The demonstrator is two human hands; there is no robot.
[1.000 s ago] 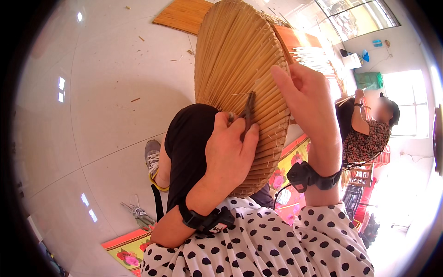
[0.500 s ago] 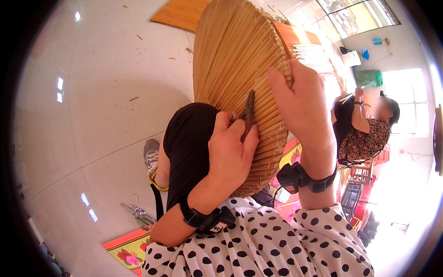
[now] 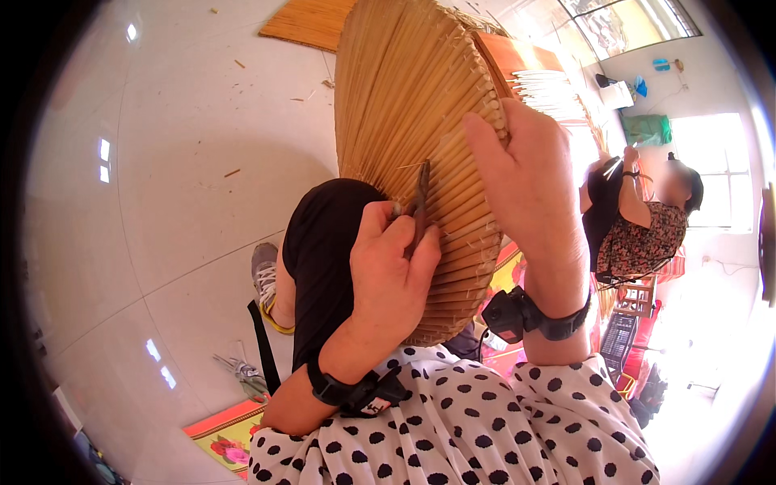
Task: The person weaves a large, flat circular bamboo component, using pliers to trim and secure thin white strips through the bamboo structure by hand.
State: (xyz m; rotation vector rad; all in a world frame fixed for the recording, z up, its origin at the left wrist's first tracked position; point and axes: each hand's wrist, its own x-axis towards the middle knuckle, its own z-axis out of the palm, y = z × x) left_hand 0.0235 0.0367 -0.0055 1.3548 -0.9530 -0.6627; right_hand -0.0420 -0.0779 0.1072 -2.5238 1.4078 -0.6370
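A large straw piece (image 3: 388,89) with ribs fanning outward and a stitched, bound rim, shaped like a conical hat, lies tilted across my lap. My right hand (image 3: 533,174) grips its right rim, thumb on the ribbed face and fingers hidden behind. In front of the ribs, my left hand (image 3: 392,267) is closed around a dark metal tool that looks like pliers (image 3: 420,198), its narrow jaws pointing up. A thin straw-coloured strand (image 3: 411,166) shows at the jaws' tip. A ring sits on one left finger. Both wrists wear black strapped devices.
My black-clad knee (image 3: 331,234) supports the straw piece on the left. A wooden board (image 3: 303,24) lies on the tiled floor beyond, among straw scraps. Pale rods (image 3: 546,93) are on a table to the right. Another person (image 3: 647,226) sits there holding strips. A floral mat (image 3: 222,440) lies lower left.
My left hand and the tool have moved slightly left, away from the rim, and a thin strand now shows at its tip. My right hand keeps its grip on the rim.
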